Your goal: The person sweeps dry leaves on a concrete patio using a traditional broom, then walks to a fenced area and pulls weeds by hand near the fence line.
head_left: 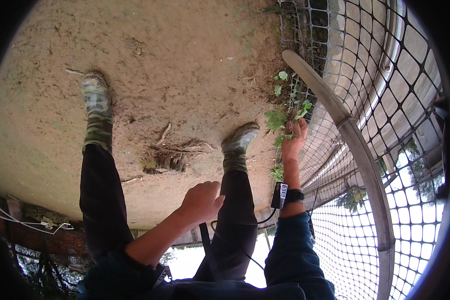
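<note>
My right hand (296, 134) reaches down to the foot of a black mesh fence (317, 20). Its fingers are closed on a leafy green weed (276, 120) that grows along the mesh; the fingertips are partly hidden. More small leaves (283, 76) stand just beyond it. Over my right leg, my left hand (202, 201) is held in a loose fist, thumb out to the side. Nothing shows in that fist, though its palm is turned away.
A bamboo pole (352, 130) arches along the fence at the right. My camouflage boots (96, 107) stand apart on bare brown soil (185, 60). Between them lie a hollow stump (170, 162) and a few twigs. A cable runs to a small box (279, 195) at my right wrist.
</note>
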The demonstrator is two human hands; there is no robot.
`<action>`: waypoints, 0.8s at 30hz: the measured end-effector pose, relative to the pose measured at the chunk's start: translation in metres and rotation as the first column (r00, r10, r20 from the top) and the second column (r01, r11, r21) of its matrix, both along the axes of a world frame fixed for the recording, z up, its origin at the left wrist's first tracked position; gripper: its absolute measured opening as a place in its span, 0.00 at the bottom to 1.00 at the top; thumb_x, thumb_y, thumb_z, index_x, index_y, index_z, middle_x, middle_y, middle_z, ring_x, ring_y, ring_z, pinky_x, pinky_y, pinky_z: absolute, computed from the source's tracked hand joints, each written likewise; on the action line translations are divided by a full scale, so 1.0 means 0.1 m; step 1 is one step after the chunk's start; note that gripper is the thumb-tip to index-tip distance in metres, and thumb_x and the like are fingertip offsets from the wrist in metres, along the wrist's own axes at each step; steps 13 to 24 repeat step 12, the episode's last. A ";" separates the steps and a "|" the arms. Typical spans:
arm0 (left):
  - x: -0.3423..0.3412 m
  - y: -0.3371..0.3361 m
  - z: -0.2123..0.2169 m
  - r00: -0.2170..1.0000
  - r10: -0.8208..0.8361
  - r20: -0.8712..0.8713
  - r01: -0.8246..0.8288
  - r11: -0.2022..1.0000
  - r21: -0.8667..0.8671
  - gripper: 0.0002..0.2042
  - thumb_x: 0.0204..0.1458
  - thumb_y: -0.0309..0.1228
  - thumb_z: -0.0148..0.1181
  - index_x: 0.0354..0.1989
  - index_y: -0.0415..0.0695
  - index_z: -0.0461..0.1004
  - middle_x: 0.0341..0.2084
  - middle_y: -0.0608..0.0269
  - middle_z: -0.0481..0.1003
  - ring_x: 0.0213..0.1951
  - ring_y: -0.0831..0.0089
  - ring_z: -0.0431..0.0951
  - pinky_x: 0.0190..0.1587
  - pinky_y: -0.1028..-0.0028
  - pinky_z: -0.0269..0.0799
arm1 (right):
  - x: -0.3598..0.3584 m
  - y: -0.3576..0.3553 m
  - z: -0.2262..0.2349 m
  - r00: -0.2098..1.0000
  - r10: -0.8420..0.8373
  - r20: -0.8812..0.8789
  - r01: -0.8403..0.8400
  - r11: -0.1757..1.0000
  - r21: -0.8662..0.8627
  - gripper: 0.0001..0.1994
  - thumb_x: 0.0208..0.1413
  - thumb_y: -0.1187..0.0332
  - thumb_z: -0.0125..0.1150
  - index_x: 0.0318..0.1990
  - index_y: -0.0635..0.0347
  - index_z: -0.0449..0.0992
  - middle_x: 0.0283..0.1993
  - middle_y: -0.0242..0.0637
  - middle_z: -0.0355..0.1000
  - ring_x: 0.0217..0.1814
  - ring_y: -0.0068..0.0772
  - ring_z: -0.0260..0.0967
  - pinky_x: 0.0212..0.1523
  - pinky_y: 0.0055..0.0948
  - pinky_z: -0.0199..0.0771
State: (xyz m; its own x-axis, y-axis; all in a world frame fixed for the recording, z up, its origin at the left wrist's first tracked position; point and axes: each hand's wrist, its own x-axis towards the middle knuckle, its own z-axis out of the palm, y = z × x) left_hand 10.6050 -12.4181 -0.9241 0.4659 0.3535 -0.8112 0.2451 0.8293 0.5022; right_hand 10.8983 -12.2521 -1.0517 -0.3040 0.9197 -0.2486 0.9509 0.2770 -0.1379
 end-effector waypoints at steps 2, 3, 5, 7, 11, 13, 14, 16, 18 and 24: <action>0.00 0.00 0.00 1.000 -0.008 0.011 0.008 1.000 0.000 0.16 0.51 0.36 0.55 0.42 0.38 0.70 0.35 0.48 0.74 0.39 0.54 0.74 0.41 0.62 0.70 | -0.09 0.00 -0.09 0.938 -0.319 -0.136 0.294 0.940 -0.174 0.07 0.47 0.72 0.61 0.34 0.61 0.72 0.40 0.47 0.71 0.38 0.48 0.69 0.39 0.33 0.70; 0.00 -0.01 0.00 1.000 0.000 0.007 0.000 1.000 0.003 0.16 0.51 0.37 0.55 0.42 0.38 0.69 0.36 0.48 0.74 0.39 0.54 0.74 0.41 0.62 0.70 | -0.10 0.06 -0.13 0.946 -0.288 -0.152 0.256 0.946 -0.198 0.08 0.46 0.72 0.61 0.34 0.61 0.72 0.37 0.47 0.71 0.37 0.49 0.69 0.38 0.34 0.70; 0.00 -0.02 0.00 1.000 0.009 -0.007 -0.009 1.000 0.008 0.16 0.51 0.37 0.55 0.42 0.38 0.69 0.36 0.48 0.74 0.39 0.54 0.74 0.41 0.61 0.70 | -0.11 0.17 -0.20 0.965 -0.254 -0.064 0.234 0.946 -0.222 0.09 0.43 0.71 0.63 0.33 0.61 0.72 0.32 0.46 0.73 0.34 0.50 0.70 0.35 0.36 0.71; 0.02 -0.04 0.00 0.998 0.056 -0.033 -0.053 0.996 0.077 0.14 0.50 0.37 0.55 0.36 0.38 0.68 0.30 0.50 0.72 0.35 0.53 0.74 0.37 0.60 0.70 | -0.14 0.38 -0.31 0.960 -0.276 0.046 0.280 0.954 -0.105 0.14 0.42 0.70 0.62 0.38 0.60 0.71 0.32 0.48 0.74 0.33 0.53 0.72 0.33 0.40 0.71; 0.06 -0.11 0.00 0.995 0.082 -0.063 -0.071 0.986 0.152 0.13 0.50 0.38 0.56 0.32 0.39 0.66 0.26 0.51 0.71 0.32 0.53 0.74 0.35 0.59 0.70 | -0.32 0.75 -0.30 0.850 -0.107 0.516 0.247 0.946 -0.211 0.24 0.44 0.68 0.62 0.52 0.56 0.67 0.35 0.46 0.75 0.37 0.44 0.74 0.39 0.39 0.73; 0.07 -0.13 0.00 0.996 0.063 -0.060 -0.054 0.988 0.142 0.14 0.50 0.38 0.56 0.33 0.39 0.66 0.26 0.51 0.71 0.32 0.53 0.74 0.35 0.59 0.70 | -0.41 0.82 -0.30 0.778 -0.042 0.627 0.274 0.921 -0.277 0.26 0.44 0.68 0.62 0.55 0.55 0.67 0.37 0.45 0.76 0.38 0.39 0.75 0.41 0.38 0.73; 0.07 -0.13 0.00 0.996 0.063 -0.060 -0.054 0.988 0.142 0.14 0.50 0.38 0.56 0.33 0.39 0.66 0.26 0.51 0.71 0.32 0.53 0.74 0.35 0.59 0.70 | -0.41 0.82 -0.30 0.778 -0.042 0.627 0.274 0.921 -0.277 0.26 0.44 0.68 0.62 0.55 0.55 0.67 0.37 0.45 0.76 0.38 0.39 0.75 0.41 0.38 0.73; 0.07 -0.13 0.00 0.996 0.063 -0.060 -0.054 0.988 0.142 0.14 0.50 0.38 0.56 0.33 0.39 0.66 0.26 0.51 0.71 0.32 0.53 0.74 0.35 0.59 0.70 | -0.41 0.82 -0.30 0.778 -0.042 0.627 0.274 0.921 -0.277 0.26 0.44 0.68 0.62 0.55 0.55 0.67 0.37 0.45 0.76 0.38 0.39 0.75 0.41 0.38 0.73; 0.07 -0.13 0.00 0.996 0.063 -0.060 -0.054 0.988 0.142 0.14 0.50 0.38 0.56 0.33 0.39 0.66 0.26 0.51 0.71 0.32 0.53 0.74 0.35 0.59 0.70 | -0.41 0.82 -0.30 0.778 -0.042 0.627 0.274 0.921 -0.277 0.26 0.44 0.68 0.62 0.55 0.55 0.67 0.37 0.45 0.76 0.38 0.39 0.75 0.41 0.38 0.73; 0.07 -0.13 0.00 0.996 0.063 -0.060 -0.054 0.988 0.142 0.14 0.50 0.38 0.56 0.33 0.39 0.66 0.26 0.51 0.71 0.32 0.53 0.74 0.35 0.59 0.70 | -0.41 0.82 -0.30 0.778 -0.042 0.627 0.274 0.921 -0.277 0.26 0.44 0.68 0.62 0.55 0.55 0.67 0.37 0.45 0.76 0.38 0.39 0.75 0.41 0.38 0.73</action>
